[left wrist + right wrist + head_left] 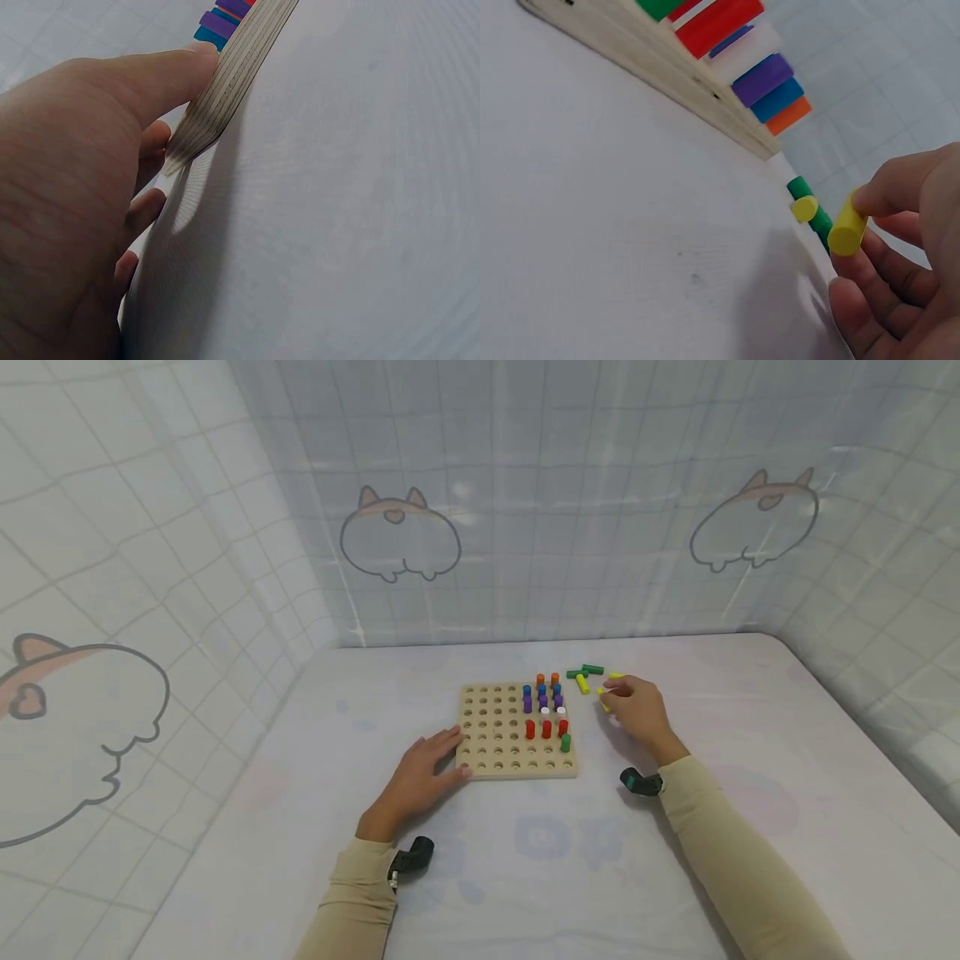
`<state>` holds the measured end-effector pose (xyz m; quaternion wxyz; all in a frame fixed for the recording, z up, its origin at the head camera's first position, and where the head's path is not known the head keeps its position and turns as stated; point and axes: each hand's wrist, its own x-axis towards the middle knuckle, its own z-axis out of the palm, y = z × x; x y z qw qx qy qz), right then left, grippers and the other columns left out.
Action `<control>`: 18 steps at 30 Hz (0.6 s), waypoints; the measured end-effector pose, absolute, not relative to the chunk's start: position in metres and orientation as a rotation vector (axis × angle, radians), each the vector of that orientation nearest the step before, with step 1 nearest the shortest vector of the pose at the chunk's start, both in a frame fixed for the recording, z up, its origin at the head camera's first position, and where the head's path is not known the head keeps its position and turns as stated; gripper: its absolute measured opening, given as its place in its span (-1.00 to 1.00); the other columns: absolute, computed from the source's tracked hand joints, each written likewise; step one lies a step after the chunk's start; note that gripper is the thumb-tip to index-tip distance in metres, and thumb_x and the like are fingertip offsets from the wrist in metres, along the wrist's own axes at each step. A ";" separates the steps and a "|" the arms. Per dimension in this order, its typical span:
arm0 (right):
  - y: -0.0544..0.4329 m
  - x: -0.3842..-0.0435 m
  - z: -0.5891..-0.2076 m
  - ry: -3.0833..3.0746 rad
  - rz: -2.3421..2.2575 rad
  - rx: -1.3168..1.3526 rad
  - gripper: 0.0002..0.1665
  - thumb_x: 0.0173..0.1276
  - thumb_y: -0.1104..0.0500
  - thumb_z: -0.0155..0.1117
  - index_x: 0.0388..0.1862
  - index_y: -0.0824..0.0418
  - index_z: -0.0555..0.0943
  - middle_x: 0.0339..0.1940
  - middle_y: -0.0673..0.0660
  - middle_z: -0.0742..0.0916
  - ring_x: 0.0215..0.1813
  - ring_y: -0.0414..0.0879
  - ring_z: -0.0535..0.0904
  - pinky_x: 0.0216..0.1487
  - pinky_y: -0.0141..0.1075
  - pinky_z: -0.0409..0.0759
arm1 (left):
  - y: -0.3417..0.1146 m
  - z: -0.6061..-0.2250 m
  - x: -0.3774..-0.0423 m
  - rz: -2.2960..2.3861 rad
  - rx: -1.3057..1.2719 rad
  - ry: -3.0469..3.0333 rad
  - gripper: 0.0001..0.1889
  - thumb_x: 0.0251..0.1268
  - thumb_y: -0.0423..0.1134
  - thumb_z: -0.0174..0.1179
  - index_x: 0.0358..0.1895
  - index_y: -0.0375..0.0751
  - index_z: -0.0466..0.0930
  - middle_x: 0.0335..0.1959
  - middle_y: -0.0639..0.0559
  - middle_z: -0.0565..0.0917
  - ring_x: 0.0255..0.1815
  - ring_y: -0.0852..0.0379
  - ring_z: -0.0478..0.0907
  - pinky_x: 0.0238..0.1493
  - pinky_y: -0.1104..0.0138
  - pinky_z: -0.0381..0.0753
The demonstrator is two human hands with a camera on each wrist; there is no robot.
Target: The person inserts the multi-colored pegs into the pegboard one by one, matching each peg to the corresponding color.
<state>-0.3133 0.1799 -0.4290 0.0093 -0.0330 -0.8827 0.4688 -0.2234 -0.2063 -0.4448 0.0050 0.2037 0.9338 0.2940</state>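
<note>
Pegboard point(490, 744) has your spread left hand point(422, 773) touching its left edge; right of it, your right hand point(640, 710) pinches a yellow peg point(847, 229), which could drop if fingertip pressure slackens.

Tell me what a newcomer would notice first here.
Probably the pale, flat wooden pegboard, near the middle of the head view, with bright multicoloured cylindrical pegs standing in its right half. Just right of it, the right hand pinches a yellow cylindrical peg, while the left hand touches the board's left edge.
</note>
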 end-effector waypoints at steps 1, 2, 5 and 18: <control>0.181 -0.312 -0.429 -2.748 1.500 -0.110 -0.61 0.48 0.07 0.23 0.21 0.18 0.58 0.08 0.19 0.65 -0.03 0.06 0.61 -0.02 -0.13 0.63 | -0.206 -0.444 -0.223 0.919 0.639 2.926 -0.27 0.41 0.09 0.21 0.52 -0.19 0.30 0.55 0.01 0.25 0.56 -0.06 0.13 0.56 -0.02 -0.09; 0.183 -0.311 -0.429 -2.740 1.538 -0.115 -0.59 0.49 0.04 0.23 0.23 0.16 0.57 0.09 0.18 0.64 -0.03 0.06 0.61 -0.02 -0.13 0.64 | -0.206 -0.444 -0.223 0.918 0.638 2.924 -0.27 0.41 0.09 0.22 0.52 -0.19 0.30 0.55 0.01 0.24 0.56 -0.05 0.13 0.56 -0.02 -0.09; 0.186 -0.310 -0.429 -2.719 1.625 -0.122 -0.54 0.51 -0.01 0.22 0.28 0.14 0.55 0.12 0.15 0.63 -0.03 0.05 0.62 -0.01 -0.17 0.65 | -0.206 -0.443 -0.223 0.924 0.640 2.929 -0.27 0.40 0.08 0.23 0.51 -0.20 0.30 0.55 0.00 0.25 0.56 -0.07 0.14 0.55 -0.03 -0.07; 0.187 -0.305 -0.428 -2.639 1.839 -0.104 -0.49 0.52 0.03 0.20 0.39 0.14 0.52 0.21 0.19 0.60 0.08 0.07 0.61 0.00 -0.29 0.68 | -0.208 -0.450 -0.224 0.949 0.669 2.933 -0.27 0.40 0.09 0.23 0.51 -0.20 0.31 0.54 -0.01 0.26 0.55 -0.08 0.15 0.54 -0.06 -0.06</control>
